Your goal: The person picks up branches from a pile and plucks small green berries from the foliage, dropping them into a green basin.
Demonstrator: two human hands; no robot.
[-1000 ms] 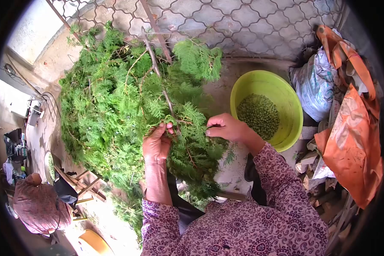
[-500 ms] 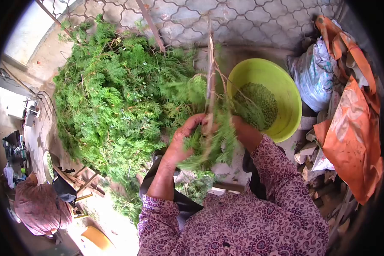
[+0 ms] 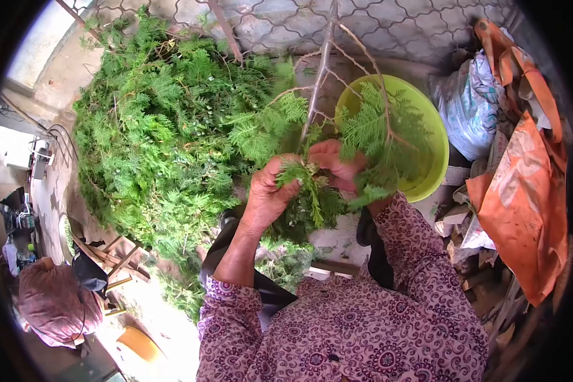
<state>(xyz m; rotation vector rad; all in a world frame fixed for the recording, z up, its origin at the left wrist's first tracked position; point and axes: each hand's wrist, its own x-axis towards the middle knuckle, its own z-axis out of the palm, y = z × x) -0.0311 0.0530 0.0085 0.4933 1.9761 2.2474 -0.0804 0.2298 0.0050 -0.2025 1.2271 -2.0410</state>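
Observation:
A leafy evergreen branch (image 3: 322, 70) with a bare woody stem points away from me between my hands. My left hand (image 3: 268, 194) is closed, thumb and fingers pinching the green foliage at its near end. Beside it, my right hand (image 3: 340, 167) has its fingers bent in at the same sprig, partly covered by fronds. One leafy side shoot (image 3: 388, 121) hangs over the lime-green basin (image 3: 440, 156) and hides most of what lies inside. To the left spreads a big heap of cut evergreen foliage (image 3: 153, 159).
Beyond the heap runs a wavy metal grille (image 3: 388, 28). On the right stand a white sack (image 3: 468, 111), an orange sack (image 3: 522, 216) and wood scraps (image 3: 484, 274). Another person (image 3: 57, 299) is at the lower left, near an orange-yellow tub (image 3: 140, 344).
The branch has turned and shifted, so its forked stems and fronds now reach over the basin. My right hand has come out from behind the foliage, closer to my left.

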